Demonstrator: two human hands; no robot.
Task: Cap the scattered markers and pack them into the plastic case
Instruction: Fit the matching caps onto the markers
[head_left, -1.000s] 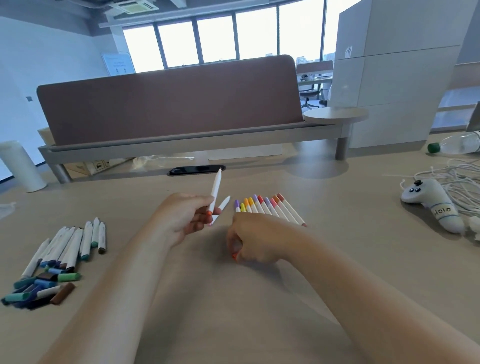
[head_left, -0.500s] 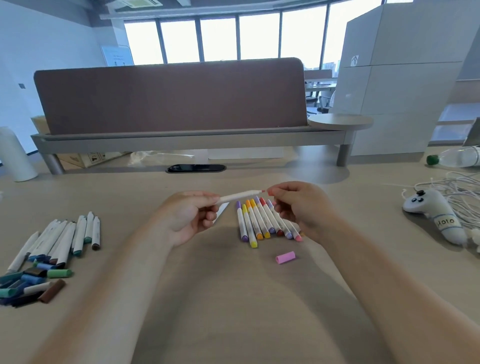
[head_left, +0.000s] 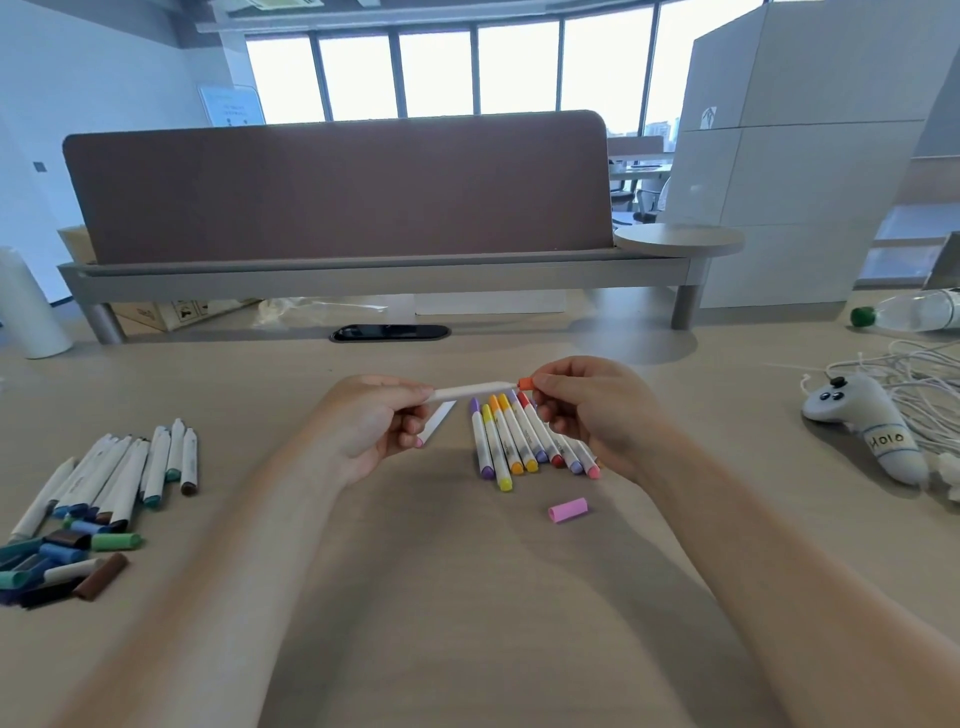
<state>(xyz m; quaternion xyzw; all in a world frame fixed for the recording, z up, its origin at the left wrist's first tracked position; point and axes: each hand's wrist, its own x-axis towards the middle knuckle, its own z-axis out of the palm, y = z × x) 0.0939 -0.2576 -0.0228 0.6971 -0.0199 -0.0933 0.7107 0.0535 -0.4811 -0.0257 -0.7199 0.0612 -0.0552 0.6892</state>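
1. The left hand (head_left: 374, 431) is gripping a white marker (head_left: 470, 391) level above the desk (head_left: 467, 597), with a second marker (head_left: 439, 423) under its fingers.
2. The right hand (head_left: 587, 410) is pinching an orange cap (head_left: 524, 384) at that marker's tip.
3. A capped row (head_left: 524, 441) is lying just below the hands, with a pink cap (head_left: 568, 510) near it.
4. A pile (head_left: 119, 467) of markers and caps is sitting at the desk's left, and a brown divider (head_left: 337, 187) and bright windows (head_left: 436, 67) are standing behind.

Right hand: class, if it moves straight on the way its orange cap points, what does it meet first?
Most likely the tip of the white marker held by the left hand; the orange cap in the right hand sits close to it, though depth is unclear.
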